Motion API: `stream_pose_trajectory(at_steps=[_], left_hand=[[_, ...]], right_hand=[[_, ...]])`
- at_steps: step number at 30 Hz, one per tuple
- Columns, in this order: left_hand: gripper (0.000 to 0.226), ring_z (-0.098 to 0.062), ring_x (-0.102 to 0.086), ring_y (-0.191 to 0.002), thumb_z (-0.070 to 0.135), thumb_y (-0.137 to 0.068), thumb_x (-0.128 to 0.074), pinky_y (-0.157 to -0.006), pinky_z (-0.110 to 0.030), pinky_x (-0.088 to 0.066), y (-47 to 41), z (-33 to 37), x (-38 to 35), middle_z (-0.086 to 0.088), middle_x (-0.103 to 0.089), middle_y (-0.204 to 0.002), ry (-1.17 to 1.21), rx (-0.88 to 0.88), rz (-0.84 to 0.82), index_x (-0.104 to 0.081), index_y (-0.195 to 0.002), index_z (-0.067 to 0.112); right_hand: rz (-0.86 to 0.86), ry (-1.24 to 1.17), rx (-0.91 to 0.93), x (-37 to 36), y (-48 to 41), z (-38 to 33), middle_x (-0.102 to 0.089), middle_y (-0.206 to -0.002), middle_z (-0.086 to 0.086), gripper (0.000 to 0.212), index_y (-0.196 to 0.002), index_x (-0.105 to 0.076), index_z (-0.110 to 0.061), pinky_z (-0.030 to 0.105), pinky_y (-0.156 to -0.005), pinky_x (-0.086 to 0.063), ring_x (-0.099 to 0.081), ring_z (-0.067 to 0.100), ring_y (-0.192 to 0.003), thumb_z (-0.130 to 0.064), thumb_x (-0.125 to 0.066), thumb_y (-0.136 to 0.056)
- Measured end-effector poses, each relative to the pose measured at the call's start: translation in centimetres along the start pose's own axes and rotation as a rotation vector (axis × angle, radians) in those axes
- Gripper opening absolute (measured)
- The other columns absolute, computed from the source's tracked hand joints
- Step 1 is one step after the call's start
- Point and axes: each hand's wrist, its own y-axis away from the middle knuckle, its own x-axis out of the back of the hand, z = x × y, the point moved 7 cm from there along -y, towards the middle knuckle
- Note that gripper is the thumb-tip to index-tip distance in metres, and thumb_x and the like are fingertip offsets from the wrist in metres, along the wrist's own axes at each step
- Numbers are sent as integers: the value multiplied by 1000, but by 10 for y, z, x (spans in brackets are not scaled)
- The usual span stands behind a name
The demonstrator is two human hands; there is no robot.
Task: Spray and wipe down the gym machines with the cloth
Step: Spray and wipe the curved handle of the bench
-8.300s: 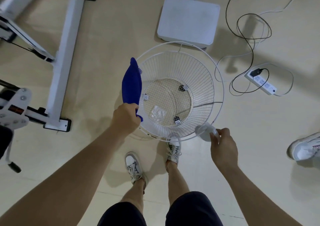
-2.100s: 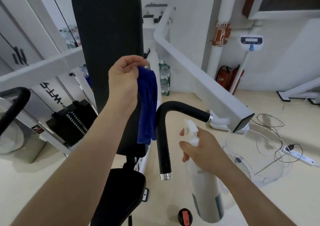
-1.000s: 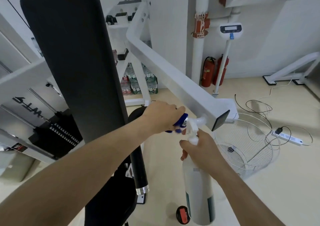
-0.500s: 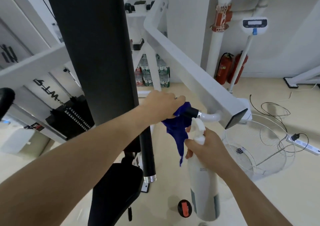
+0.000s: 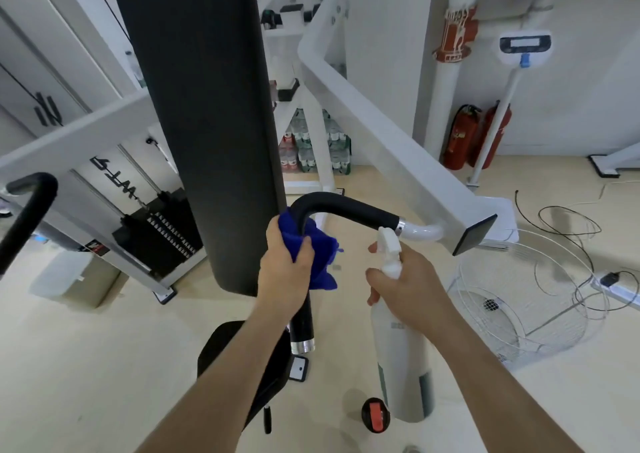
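Observation:
A white gym machine fills the view, with a tall black back pad [image 5: 204,116] and a white arm [image 5: 381,140] ending in a bent black handle [image 5: 346,208]. My left hand [image 5: 285,272] presses a blue cloth [image 5: 318,255] around the handle's vertical part, just below the bend. My right hand [image 5: 408,286] holds a white spray bottle [image 5: 403,355] by its neck, nozzle up, just under the handle's chrome collar. The black seat [image 5: 242,366] lies partly hidden under my left forearm.
A white wire basket [image 5: 530,300] sits on the floor at right, next to cables and a power strip [image 5: 616,286]. Two red fire extinguishers [image 5: 460,137] and a standing scale [image 5: 524,45] are by the back wall. A second black handle [image 5: 27,210] is at left. The weight stack [image 5: 156,237] stands behind the pad.
My left hand has slid the cloth from the handle's horizontal part, near the chrome collar, round the bend onto the vertical part. The bottle in my right hand has stayed close by.

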Motion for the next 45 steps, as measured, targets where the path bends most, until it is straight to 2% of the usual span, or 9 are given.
stream_pose_trajectory(at_steps=[5, 9, 15, 20, 25, 29, 33, 40, 45], left_hand=[[75, -15, -60, -99, 20, -92, -62, -77, -31, -57, 53, -39, -6, 7, -53, -117, 0, 191, 0, -15, -150, 26], [71, -11, -62, -94, 24, -91, -63, -70, -27, -58, 84, -61, -10, 8, -57, -115, 16, 229, -2, -21, -146, 32], [46, -5, -65, -80, 39, -99, -45, -65, -19, -52, 102, -60, -2, 10, -65, -97, -171, 208, 43, -32, -141, 29], [38, -7, -60, -58, 43, -98, -37, -54, -19, -49, 114, -57, 12, 5, -64, -71, -172, 238, 146, -58, -110, 14], [56, -11, -62, -85, 39, -102, -35, -68, -22, -52, 96, -38, 1, -1, -64, -102, -348, 192, 94, -14, -153, 27], [76, -20, -51, -119, 26, -100, -47, -98, -30, -46, 65, -7, -10, -11, -39, -143, -643, 15, 94, 6, -153, 13], [83, -27, -57, -113, 23, -98, -51, -92, -32, -48, 25, 13, -11, -23, -26, -149, -758, -52, 101, 10, -152, 9], [45, -25, -60, -87, 19, -90, -59, -79, -39, -53, -62, 61, -26, -7, -53, -120, -907, -411, -203, -41, -131, 22], [36, -22, -60, -90, 37, -89, -59, -74, -39, -51, -77, 82, -71, 4, -60, -106, -1090, -883, -597, -48, -122, 27]], right_hand=[[-192, 109, 91, -14, 4, -11, -73, -65, -2, 29, -107, -56, -35, 24, -60, -52, -68, 13, -66, -16, -60, -86], [-382, 162, 159, -34, 17, -21, -71, -63, -1, 28, -102, -57, -34, 14, -52, -49, -63, 5, -56, -12, -59, -84], [-551, 199, 204, -50, 28, -19, -68, -58, -8, 15, -92, -60, -24, 24, -66, -57, -68, 10, -61, -11, -61, -85], [-548, 247, 221, -50, 31, -17, -66, -65, -5, 15, -91, -60, -27, 13, -56, -49, -66, 6, -63, -13, -63, -86], [-514, 208, 202, -39, 29, -15, -70, -63, -1, 24, -97, -58, -32, 7, -53, -46, -65, 7, -66, -13, -61, -84], [-466, 174, 194, -32, 21, -18, -72, -63, 1, 21, -94, -57, -32, 27, -65, -54, -66, 18, -67, -14, -61, -84], [-393, 131, 169, -27, 11, -21, -72, -63, 0, 24, -97, -57, -32, 32, -67, -56, -67, 25, -71, -13, -60, -84], [-228, 103, 82, -8, -3, -18, -72, -63, 2, 25, -98, -58, -32, 40, -73, -57, -69, 29, -72, -12, -59, -84], [-26, 94, -20, -1, -12, -17, -72, -64, 7, 18, -95, -58, -21, 34, -68, -55, -68, 16, -64, -7, -57, -83]])
